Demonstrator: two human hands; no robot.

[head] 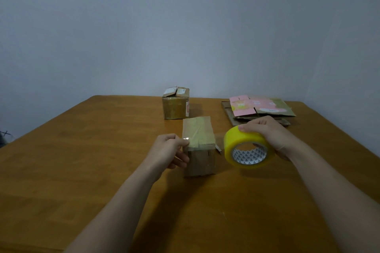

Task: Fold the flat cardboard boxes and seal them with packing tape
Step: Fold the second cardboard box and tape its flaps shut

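Note:
A small folded cardboard box (199,146) stands in the middle of the wooden table (82,160), with clear tape across its top. My left hand (170,151) is at the box's left top edge and pinches the free end of the tape there. To the right of the box, my right hand (269,132) grips a yellow roll of packing tape (247,150) from above and holds it just off the table.
A taped cardboard box (175,104) with labels sits at the table's far edge. A stack of flat cardboard boxes (261,110), the top one pink, lies at the back right. A small dark object (218,148) lies beside the near box. A wall stands behind the table.

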